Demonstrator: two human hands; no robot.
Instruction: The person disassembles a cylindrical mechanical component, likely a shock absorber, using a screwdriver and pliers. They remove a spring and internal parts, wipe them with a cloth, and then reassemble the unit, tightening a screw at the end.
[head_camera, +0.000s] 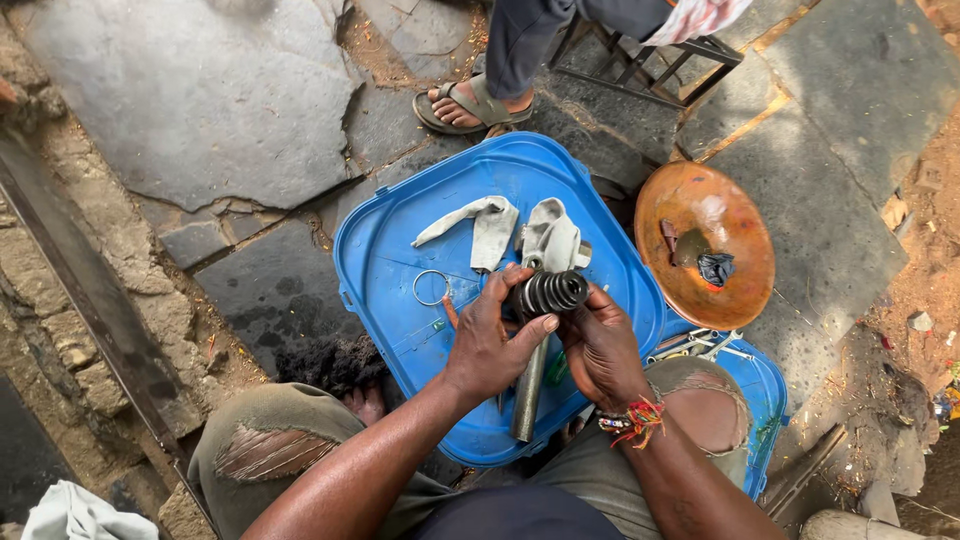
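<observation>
While both hands work over the large blue plastic lid (400, 300) lying on the stone paving, the left hand (490, 340) is closed around a long grey metal shaft (528, 395), its thumb stretched across the shaft just under the black ribbed rubber boot (548, 292) at the top end. From the other side the right hand (600, 345) grips that boot, fingers curled against its folds. Shaft and boot stand tilted above the middle of the lid, the lower end pointing toward the person's lap. Inside the lid lie a thin metal ring (432, 287), well left of the boot, and two crumpled grey cloths (485, 228) just beyond it. To the right, a round rusty orange metal dish (735, 275) holds a small dark rag (715, 267) and a dark oily smear
</observation>
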